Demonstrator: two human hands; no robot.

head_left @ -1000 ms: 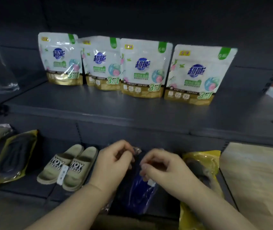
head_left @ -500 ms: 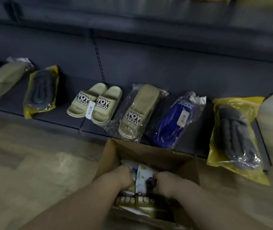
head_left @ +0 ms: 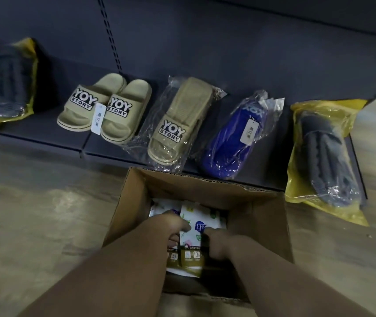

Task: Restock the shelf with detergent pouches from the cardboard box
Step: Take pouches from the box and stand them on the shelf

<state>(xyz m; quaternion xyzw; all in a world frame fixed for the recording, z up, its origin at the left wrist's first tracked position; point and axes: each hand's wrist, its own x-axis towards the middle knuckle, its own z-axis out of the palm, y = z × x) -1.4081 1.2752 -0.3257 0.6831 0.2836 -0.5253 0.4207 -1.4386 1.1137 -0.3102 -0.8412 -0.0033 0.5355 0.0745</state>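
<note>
An open cardboard box (head_left: 257, 216) stands on the floor just in front of the bottom shelf. Inside lie white detergent pouches with gold bottoms. One pouch (head_left: 195, 227) is upright in the middle of the box. My left hand (head_left: 173, 227) grips its left edge and my right hand (head_left: 216, 239) grips its right edge. Another pouch (head_left: 161, 208) lies behind, partly hidden by my left hand. The upper shelf with the standing pouches is out of view.
The dark bottom shelf (head_left: 52, 131) holds slippers: a beige pair (head_left: 104, 108), a bagged beige pair (head_left: 177, 120), a bagged blue pair (head_left: 237, 138) and dark pairs in yellow bags at the left (head_left: 4, 81) and right (head_left: 326, 154). Wooden floor (head_left: 33, 213) surrounds the box.
The view dropped from the upper shelf down to the box on the floor. Both hands went from in front of the bottom shelf into the box and closed on a pouch.
</note>
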